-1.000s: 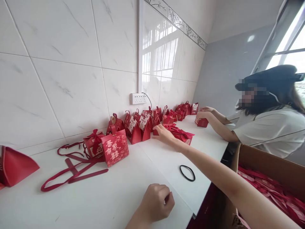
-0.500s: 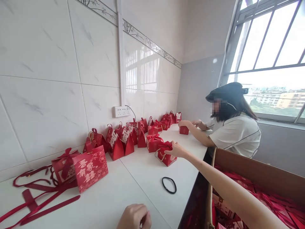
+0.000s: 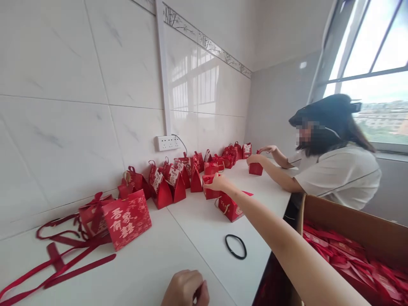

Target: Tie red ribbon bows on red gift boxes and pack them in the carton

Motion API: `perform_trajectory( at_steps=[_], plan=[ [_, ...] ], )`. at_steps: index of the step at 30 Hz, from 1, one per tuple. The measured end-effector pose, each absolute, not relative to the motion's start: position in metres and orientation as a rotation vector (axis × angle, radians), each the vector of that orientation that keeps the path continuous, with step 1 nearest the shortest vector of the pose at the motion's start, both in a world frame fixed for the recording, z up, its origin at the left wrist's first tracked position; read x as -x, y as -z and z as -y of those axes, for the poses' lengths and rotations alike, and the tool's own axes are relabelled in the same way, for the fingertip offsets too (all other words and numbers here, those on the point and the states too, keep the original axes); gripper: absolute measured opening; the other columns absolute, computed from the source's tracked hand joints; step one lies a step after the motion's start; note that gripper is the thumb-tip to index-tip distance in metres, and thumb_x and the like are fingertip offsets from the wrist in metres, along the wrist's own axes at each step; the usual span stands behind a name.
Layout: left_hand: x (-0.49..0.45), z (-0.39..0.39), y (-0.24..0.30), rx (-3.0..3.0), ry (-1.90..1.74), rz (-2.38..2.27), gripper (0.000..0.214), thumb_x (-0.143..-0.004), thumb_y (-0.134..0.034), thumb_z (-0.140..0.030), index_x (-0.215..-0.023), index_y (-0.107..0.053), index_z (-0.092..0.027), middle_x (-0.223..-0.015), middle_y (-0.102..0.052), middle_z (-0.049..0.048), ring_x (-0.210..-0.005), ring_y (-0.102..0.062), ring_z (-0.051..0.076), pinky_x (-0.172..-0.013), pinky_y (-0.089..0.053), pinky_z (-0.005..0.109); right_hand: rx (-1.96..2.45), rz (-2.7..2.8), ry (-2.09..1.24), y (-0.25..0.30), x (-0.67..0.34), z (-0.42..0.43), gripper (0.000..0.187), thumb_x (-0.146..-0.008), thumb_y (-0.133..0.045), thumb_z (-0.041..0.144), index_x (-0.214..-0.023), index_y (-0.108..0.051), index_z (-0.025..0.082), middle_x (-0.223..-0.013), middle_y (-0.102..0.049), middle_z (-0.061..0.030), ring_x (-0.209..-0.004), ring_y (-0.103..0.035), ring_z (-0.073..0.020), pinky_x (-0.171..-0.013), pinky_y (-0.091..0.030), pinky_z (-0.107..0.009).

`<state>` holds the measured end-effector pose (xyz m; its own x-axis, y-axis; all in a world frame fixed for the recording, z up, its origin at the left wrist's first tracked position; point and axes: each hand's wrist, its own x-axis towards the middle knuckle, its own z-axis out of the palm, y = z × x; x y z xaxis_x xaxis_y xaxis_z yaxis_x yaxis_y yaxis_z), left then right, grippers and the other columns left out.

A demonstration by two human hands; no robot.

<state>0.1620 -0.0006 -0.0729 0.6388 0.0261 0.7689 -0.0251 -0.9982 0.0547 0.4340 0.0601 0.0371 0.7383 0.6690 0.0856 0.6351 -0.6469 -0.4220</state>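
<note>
My right hand [image 3: 218,182] reaches across the table with its fingers closed at the top of a small red gift box [image 3: 210,192]. Just nearer stands another red gift box [image 3: 230,209] with a cord handle and gold print, partly hidden behind my right forearm. My left hand [image 3: 185,288] rests curled on the tabletop at the bottom edge, fingers bent in, with nothing visible in it. A black elastic band [image 3: 236,247] lies on the table between my hands.
Several red gift boxes [image 3: 162,193] stand along the tiled wall. A printed red box [image 3: 127,221] and loose ribbons [image 3: 57,270] are at left. A co-worker [image 3: 341,174] handles a red box [image 3: 255,168]. At right, a carton [image 3: 357,210] holds red packaging.
My right hand has left the nearer cord-handled box and moved to the box behind it. The nearer box's top now shows a raised flap. My left hand stays curled; the view has shifted slightly.
</note>
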Motion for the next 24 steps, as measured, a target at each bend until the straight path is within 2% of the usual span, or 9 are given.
perform_trajectory(
  at_steps=[3,6,9,12,17,19,21,23,24],
  plan=[
    [-0.163,0.004,0.072,-2.721,-1.282,-0.045,0.026,-0.071,-0.035,-0.006,-0.052,-0.024,-0.02,-0.037,-0.04,-0.0059,-0.033,-0.034,0.005,-0.036,-0.027,0.018,2.529,0.964,-0.15,-0.026,-0.437,-0.074,0.089,-0.058,-0.071,0.052,-0.129,-0.041,0.008,-0.128,-0.044,-0.0296,-0.111,-0.052,-0.0435,-0.083,-0.043,-0.053],
    [-0.162,0.007,0.073,-2.661,-1.243,-0.121,0.025,-0.07,-0.035,-0.007,-0.054,-0.021,-0.019,-0.038,-0.038,-0.0059,-0.034,-0.03,0.005,-0.038,-0.025,0.019,2.54,0.927,-0.147,-0.025,-0.439,-0.076,0.082,-0.063,-0.068,0.05,-0.127,-0.041,0.007,-0.123,-0.048,-0.0299,-0.112,-0.05,-0.0445,-0.085,-0.04,-0.057],
    [-0.16,0.008,0.071,-2.603,-1.176,-0.165,0.025,-0.071,-0.036,-0.009,-0.056,-0.019,-0.02,-0.04,-0.033,-0.0059,-0.037,-0.026,0.006,-0.038,-0.021,0.02,2.514,0.927,-0.075,-0.037,-0.442,-0.066,0.076,-0.07,-0.059,0.056,-0.127,-0.039,0.01,-0.12,-0.051,-0.0267,-0.113,-0.049,-0.0414,-0.087,-0.039,-0.055],
    [-0.158,0.007,0.068,-2.484,-1.062,-0.148,0.027,-0.072,-0.038,-0.011,-0.055,-0.02,-0.02,-0.044,-0.029,-0.006,-0.04,-0.022,0.006,-0.039,-0.018,0.021,2.473,0.979,0.068,-0.058,-0.438,-0.047,0.076,-0.074,-0.054,0.06,-0.13,-0.033,0.013,-0.124,-0.048,-0.0226,-0.117,-0.046,-0.037,-0.091,-0.038,-0.05],
    [-0.159,0.005,0.064,-2.117,-0.919,-0.328,0.033,-0.073,-0.046,-0.021,-0.051,-0.021,-0.019,-0.045,-0.024,-0.0064,-0.042,-0.02,0.006,-0.04,-0.016,0.022,2.153,1.3,0.36,-0.082,-0.389,-0.015,0.077,-0.068,-0.062,0.055,-0.129,-0.035,0.017,-0.12,-0.046,-0.0166,-0.114,-0.045,-0.0329,-0.089,-0.042,-0.044],
    [-0.158,0.004,0.063,-2.022,-0.982,-0.466,0.035,-0.078,-0.043,-0.025,-0.051,-0.022,-0.019,-0.046,-0.024,-0.0062,-0.042,-0.023,0.006,-0.04,-0.019,0.021,1.984,1.443,0.447,-0.081,-0.355,-0.008,0.079,-0.065,-0.065,0.055,-0.128,-0.036,0.017,-0.118,-0.046,-0.0162,-0.112,-0.045,-0.0337,-0.089,-0.042,-0.047],
    [-0.152,-0.001,0.063,-1.891,-1.095,-0.629,0.031,-0.084,-0.036,-0.029,-0.055,-0.029,-0.02,-0.048,-0.029,-0.0056,-0.044,-0.031,0.008,-0.042,-0.026,0.02,1.819,1.549,0.506,-0.074,-0.317,-0.006,0.079,-0.065,-0.066,0.055,-0.127,-0.038,0.016,-0.116,-0.046,-0.0165,-0.108,-0.046,-0.0339,-0.088,-0.042,-0.049],
    [-0.136,-0.01,0.061,-1.758,-1.238,-0.768,0.023,-0.086,-0.031,-0.032,-0.07,-0.041,-0.02,-0.059,-0.043,-0.0028,-0.053,-0.045,0.01,-0.05,-0.038,0.021,1.67,1.596,0.524,-0.06,-0.279,-0.008,0.076,-0.067,-0.066,0.054,-0.127,-0.037,0.017,-0.115,-0.046,-0.0168,-0.107,-0.047,-0.0342,-0.088,-0.042,-0.05],
    [-0.124,-0.016,0.06,-1.707,-1.307,-0.819,0.021,-0.087,-0.031,-0.034,-0.082,-0.044,-0.019,-0.071,-0.051,0.0005,-0.063,-0.052,0.012,-0.058,-0.044,0.024,1.608,1.603,0.513,-0.051,-0.261,-0.01,0.076,-0.067,-0.066,0.054,-0.127,-0.037,0.017,-0.115,-0.046,-0.0171,-0.107,-0.047,-0.0345,-0.087,-0.042,-0.051]
  ],
)
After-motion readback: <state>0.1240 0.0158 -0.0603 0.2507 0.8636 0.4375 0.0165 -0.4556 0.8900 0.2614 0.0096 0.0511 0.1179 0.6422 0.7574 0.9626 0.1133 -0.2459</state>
